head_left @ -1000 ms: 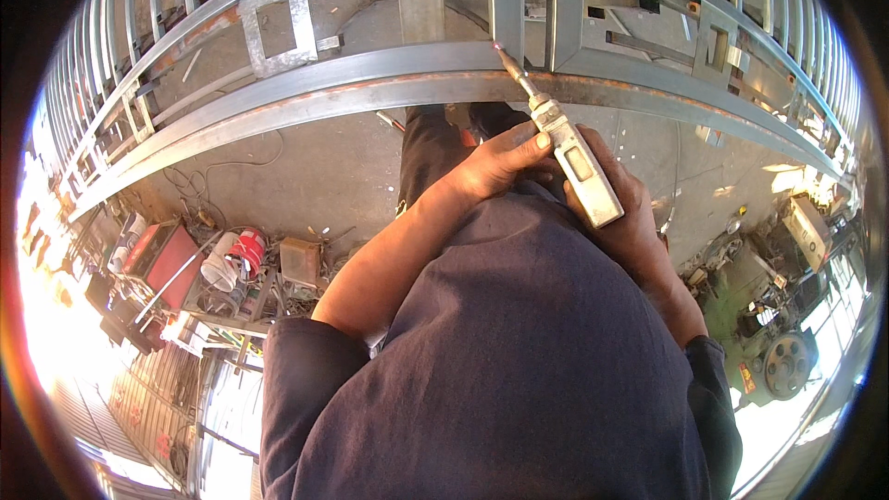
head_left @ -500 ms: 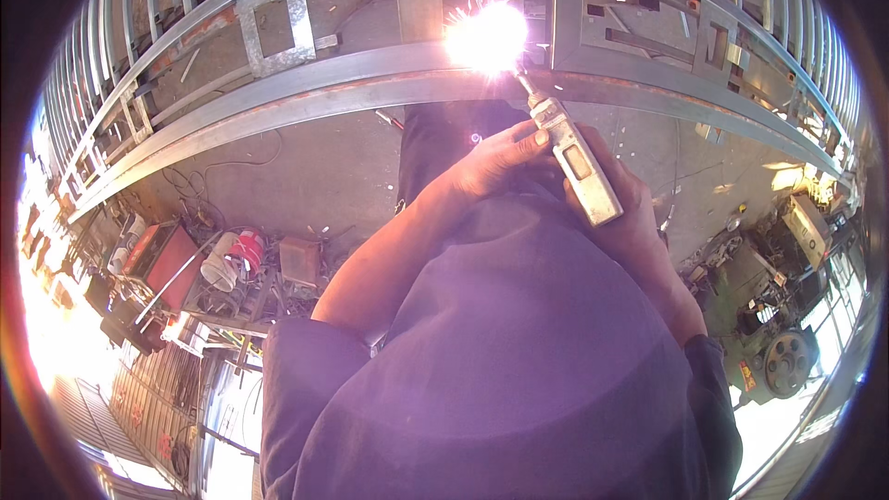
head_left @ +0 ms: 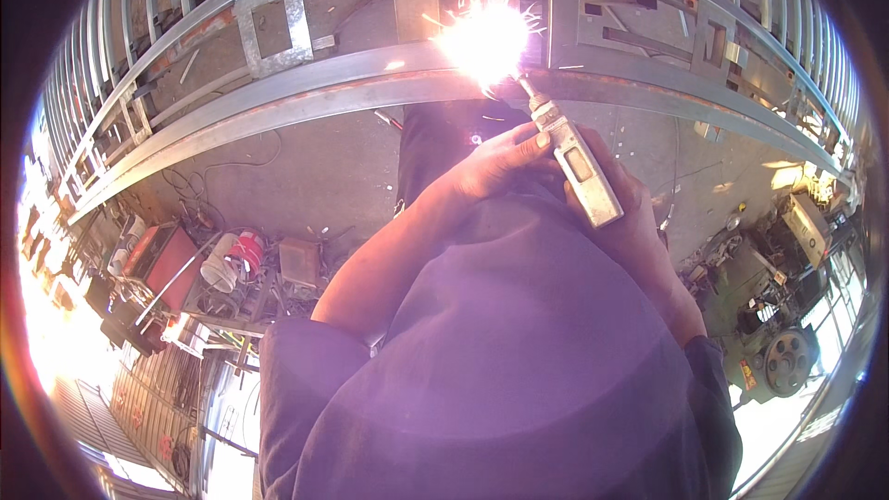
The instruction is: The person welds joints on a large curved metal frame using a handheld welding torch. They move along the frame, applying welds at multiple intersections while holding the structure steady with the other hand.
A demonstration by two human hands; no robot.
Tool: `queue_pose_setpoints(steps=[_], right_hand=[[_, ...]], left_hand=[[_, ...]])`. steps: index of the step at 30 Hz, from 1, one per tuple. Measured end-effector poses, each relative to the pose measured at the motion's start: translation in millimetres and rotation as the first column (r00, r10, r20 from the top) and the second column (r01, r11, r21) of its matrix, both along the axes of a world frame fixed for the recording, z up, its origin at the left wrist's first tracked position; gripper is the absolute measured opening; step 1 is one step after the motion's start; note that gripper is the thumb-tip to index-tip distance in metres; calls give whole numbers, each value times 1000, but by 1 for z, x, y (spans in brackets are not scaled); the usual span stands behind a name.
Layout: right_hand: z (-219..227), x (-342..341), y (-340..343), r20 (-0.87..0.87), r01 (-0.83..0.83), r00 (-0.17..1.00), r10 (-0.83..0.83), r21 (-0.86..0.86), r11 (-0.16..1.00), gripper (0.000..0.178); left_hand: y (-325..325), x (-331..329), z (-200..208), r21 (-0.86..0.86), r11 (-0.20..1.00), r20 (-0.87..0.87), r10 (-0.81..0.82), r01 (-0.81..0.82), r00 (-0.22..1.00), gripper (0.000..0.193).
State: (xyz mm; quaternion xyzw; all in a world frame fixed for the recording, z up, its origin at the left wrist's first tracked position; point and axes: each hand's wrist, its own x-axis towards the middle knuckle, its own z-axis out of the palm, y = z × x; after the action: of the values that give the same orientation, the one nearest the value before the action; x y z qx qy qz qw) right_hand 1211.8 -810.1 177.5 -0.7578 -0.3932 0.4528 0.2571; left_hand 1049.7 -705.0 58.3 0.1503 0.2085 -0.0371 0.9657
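A pale, boxy welding torch slants up and to the left, its thin nozzle ending at a blinding white glow with sparks. My left hand is closed at the torch's front part, with the thumb on its side. Around the rear of the body, my right hand is closed from the right, its fingers mostly hidden behind the torch. The glow sits on a grey metal frame rail, close to where an upright square tube meets it. The weld spot itself is washed out by light.
Metal railings and bars fill the far side. At left stand a red machine, a red bucket and a rusty box, with a cable on the floor. At right is a machine with a spoked wheel.
The glow has moved slightly left and down, and the sparks spread wider, some flying over the rail. The torch and both hands have barely shifted.
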Motion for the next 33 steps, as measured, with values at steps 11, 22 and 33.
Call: queue_pose_setpoints(steps=[11, 22, 33], right_hand=[[-1, 3, -7, -46, 46, 998, -47, -23, 999, 72], [-1, 3, -12, -31, 46, 998, -46, -9, 999, 77], [-10, 8, -28, -49, 50, 997, -52, -56, 997, 71]], left_hand=[[-11, -1, -9, -5, 1000, -32, 16, -16, 999, 100], [-13, 1, -9, -3, 1000, -29, -9, 8, 1000, 103], [-14, 3, -7, 43, 999, -30, -30, 32, 999, 99]])
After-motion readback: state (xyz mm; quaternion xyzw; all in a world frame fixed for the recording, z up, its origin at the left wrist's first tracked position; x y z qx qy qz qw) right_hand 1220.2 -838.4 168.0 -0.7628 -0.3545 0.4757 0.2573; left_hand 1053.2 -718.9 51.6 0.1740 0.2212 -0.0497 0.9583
